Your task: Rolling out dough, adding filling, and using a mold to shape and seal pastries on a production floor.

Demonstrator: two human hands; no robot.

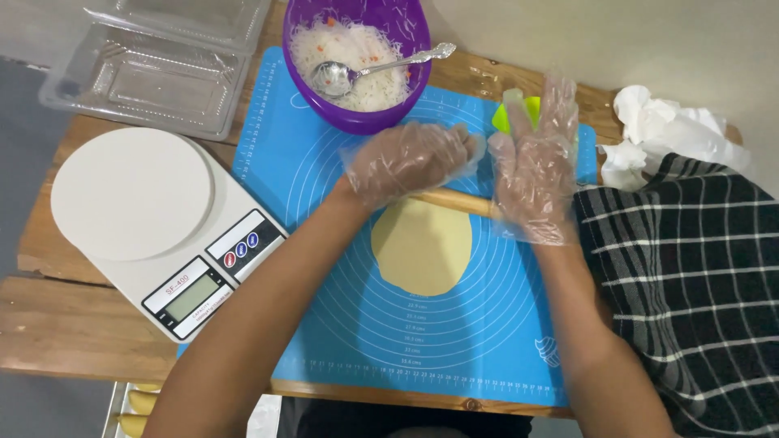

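A flat, pale yellow oval of dough lies on a blue silicone mat with printed circles. Across the dough's far edge lies a wooden rolling pin. My left hand, in a clear plastic glove, rests flat on the pin's left part. My right hand, gloved the same way, presses flat on the pin's right end with fingers spread. Neither hand grips the pin; both palms lie on top of it.
A purple bowl of white shredded filling with a metal spoon stands at the mat's far edge. A white kitchen scale sits at the left, clear plastic containers behind it. A checked cloth and crumpled tissue lie right.
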